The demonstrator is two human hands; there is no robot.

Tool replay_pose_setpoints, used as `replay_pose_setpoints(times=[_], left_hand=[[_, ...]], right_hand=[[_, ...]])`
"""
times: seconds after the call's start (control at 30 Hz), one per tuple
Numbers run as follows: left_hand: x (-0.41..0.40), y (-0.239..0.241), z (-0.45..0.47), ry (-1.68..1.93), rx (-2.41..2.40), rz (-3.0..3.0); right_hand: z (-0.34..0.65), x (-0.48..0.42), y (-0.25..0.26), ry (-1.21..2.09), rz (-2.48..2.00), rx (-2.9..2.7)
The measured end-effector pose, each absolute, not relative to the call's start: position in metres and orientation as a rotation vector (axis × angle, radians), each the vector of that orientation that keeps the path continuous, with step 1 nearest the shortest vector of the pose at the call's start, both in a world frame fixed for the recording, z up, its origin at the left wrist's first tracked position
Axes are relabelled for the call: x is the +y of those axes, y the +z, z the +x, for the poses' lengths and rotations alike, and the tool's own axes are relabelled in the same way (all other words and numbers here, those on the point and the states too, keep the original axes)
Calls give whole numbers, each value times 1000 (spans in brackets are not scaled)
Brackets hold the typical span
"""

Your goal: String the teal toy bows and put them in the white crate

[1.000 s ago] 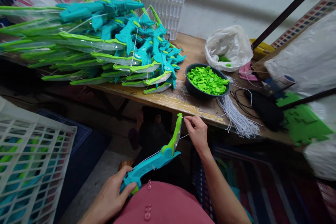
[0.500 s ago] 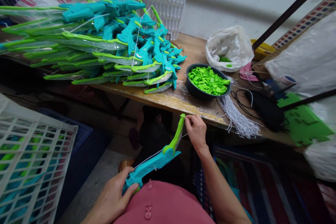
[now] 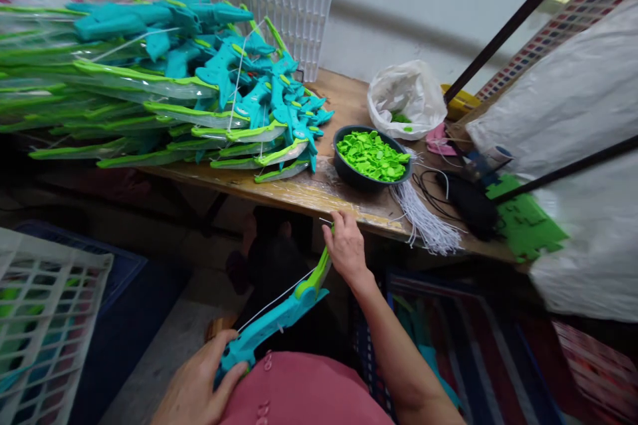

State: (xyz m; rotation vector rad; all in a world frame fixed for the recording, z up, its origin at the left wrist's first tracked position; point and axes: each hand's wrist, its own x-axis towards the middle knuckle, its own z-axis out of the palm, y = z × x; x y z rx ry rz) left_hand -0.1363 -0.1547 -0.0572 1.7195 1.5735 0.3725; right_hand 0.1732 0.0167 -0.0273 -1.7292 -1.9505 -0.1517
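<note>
My left hand (image 3: 194, 378) is wrapped around the lower end of a toy bow (image 3: 284, 320), a turquoise plastic body with a green limb, held slanting up to the right in front of me. A white string (image 3: 276, 297) runs along the bow's upper side. At the green limb's tip, my right hand (image 3: 345, 246) is closed in a pinch and mostly covers the tip. A short end of string sticks out to the left of the fingers, and the rest of it there is hidden.
On the wooden table (image 3: 299, 198), bagged turquoise and green bows (image 3: 199, 89) are heaped at left. A dark bowl (image 3: 356, 179) of green pieces, a bundle of white strings (image 3: 426, 219) and a plastic bag (image 3: 411, 96) stand right. A white crate (image 3: 50, 325) is lower left.
My right hand has moved from beside the limb's tip to over it, and the string end now shows on the tip's left side. The view has shifted; my left hand keeps its hold.
</note>
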Motion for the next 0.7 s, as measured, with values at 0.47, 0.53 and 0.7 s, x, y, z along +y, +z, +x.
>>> replay_pose_setpoints(times=[0.47,0.53,0.7], left_hand=[[-139,-57,-119,410,1392,1651],[-141,-53,-123,500,1378,1614],[-145,-49,-173,1117,2074,1604]], right_hand=[[223,12,-10,-414,-1727,-1921],[245,2,-3,-464,-1727,-1848],[287,-17,8,-464,-1731,-1717]])
